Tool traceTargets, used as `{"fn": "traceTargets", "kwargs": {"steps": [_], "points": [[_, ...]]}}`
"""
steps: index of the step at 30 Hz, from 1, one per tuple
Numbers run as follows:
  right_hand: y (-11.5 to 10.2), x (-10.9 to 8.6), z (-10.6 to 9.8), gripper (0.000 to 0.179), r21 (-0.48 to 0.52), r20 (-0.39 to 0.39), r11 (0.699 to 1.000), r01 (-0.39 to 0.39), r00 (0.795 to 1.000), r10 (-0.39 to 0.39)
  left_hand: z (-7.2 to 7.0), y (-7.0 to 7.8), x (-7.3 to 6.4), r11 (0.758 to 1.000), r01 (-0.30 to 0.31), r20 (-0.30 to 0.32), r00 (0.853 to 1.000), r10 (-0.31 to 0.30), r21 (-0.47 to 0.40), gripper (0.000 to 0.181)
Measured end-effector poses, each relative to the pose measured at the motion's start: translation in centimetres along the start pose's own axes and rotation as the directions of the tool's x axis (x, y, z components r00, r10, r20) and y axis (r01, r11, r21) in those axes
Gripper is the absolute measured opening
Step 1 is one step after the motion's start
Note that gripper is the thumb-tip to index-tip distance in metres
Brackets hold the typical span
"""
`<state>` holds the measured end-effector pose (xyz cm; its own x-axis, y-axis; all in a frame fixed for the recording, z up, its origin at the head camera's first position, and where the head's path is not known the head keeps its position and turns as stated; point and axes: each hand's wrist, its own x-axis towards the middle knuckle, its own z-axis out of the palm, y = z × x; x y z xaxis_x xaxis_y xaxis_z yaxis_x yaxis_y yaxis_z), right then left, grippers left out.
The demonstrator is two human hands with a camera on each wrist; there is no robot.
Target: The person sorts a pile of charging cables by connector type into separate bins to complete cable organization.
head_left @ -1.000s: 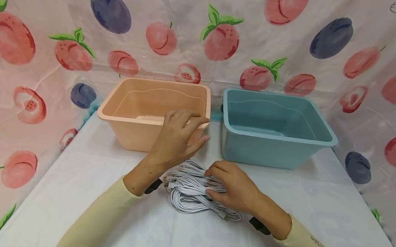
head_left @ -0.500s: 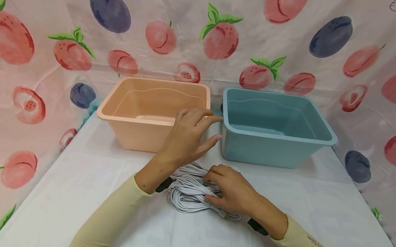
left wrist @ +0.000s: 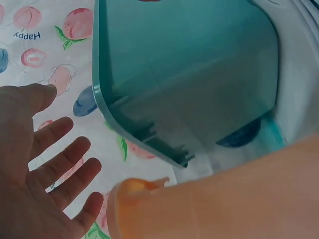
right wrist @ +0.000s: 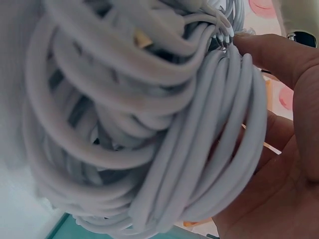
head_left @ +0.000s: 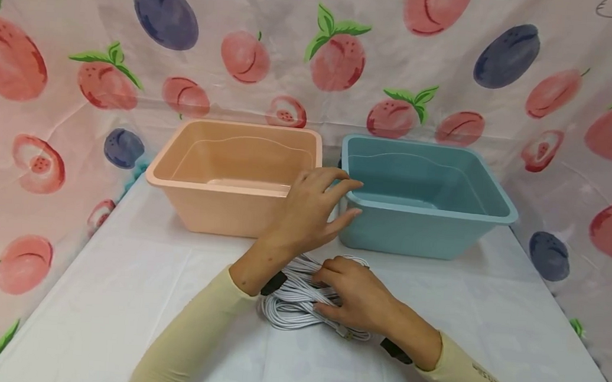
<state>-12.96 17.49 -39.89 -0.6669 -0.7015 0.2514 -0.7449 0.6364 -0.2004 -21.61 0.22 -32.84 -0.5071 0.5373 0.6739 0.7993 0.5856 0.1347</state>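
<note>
A pile of coiled white cables (head_left: 288,315) lies on the white cloth in front of two plastic bins. My right hand (head_left: 358,295) grips a bundle on the pile's right side. Close up in the right wrist view, the thumb presses one side of the looped cable (right wrist: 199,144) and the fingers reach behind it. My left hand (head_left: 306,215) is raised past the pile, between the bins, its fingertips overlapping the blue bin's near left corner. Spread fingers with nothing in them show on this left hand (left wrist: 30,164) in the left wrist view.
At the back left stands a peach-coloured bin (head_left: 214,211); at the back right, a blue-green bin (head_left: 415,231). A fruit-print cloth (head_left: 294,48) hangs behind them and at both sides. The white table cloth (head_left: 293,373) runs toward the front.
My left hand has moved right, from the peach bin's front right corner to the blue bin's left corner. My right hand stays on the cables, nearly still.
</note>
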Motion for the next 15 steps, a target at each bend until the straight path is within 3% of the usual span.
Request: {"fn": "traceTargets", "kwargs": {"steps": [15], "points": [[0.0,0.0,0.0,0.035,-0.018,0.018,1.0,0.001,1.0,-0.001,2.0,0.9,1.6,1.0,0.028,0.111,0.993,-0.03,0.014,0.037]]}}
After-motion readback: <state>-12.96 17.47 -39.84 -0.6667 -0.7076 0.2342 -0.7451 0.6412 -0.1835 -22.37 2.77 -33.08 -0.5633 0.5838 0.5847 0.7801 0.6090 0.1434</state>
